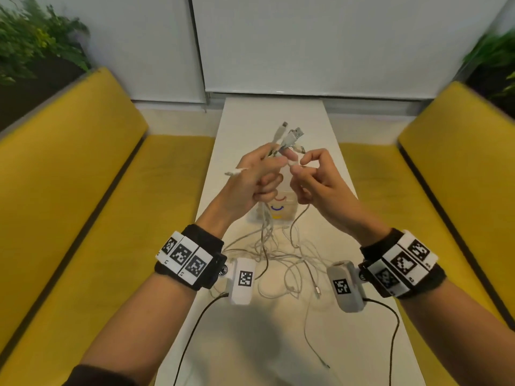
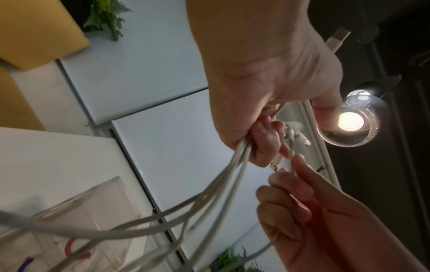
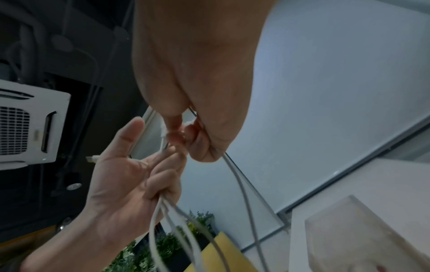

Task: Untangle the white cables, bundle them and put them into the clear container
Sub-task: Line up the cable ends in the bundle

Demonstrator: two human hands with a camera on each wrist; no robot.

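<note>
White cables (image 1: 274,253) rise from a loose tangle on the table below both wrists to the left hand (image 1: 256,176), whose fingers are curled round several strands so that the plug ends (image 1: 289,136) stick up together above the fist, apparently to keep the ends sorted while the rest is worked free. The right hand (image 1: 316,181), just beside it, pinches a single cable end between thumb and forefinger, its other fingers curled in, seemingly bringing that end to join the gathered ones. The clear container (image 1: 278,208) stands on the white table (image 1: 359,344) directly beneath the raised hands, within easy reach for the finished bundle; no cable appears to lie inside it yet.
</note>
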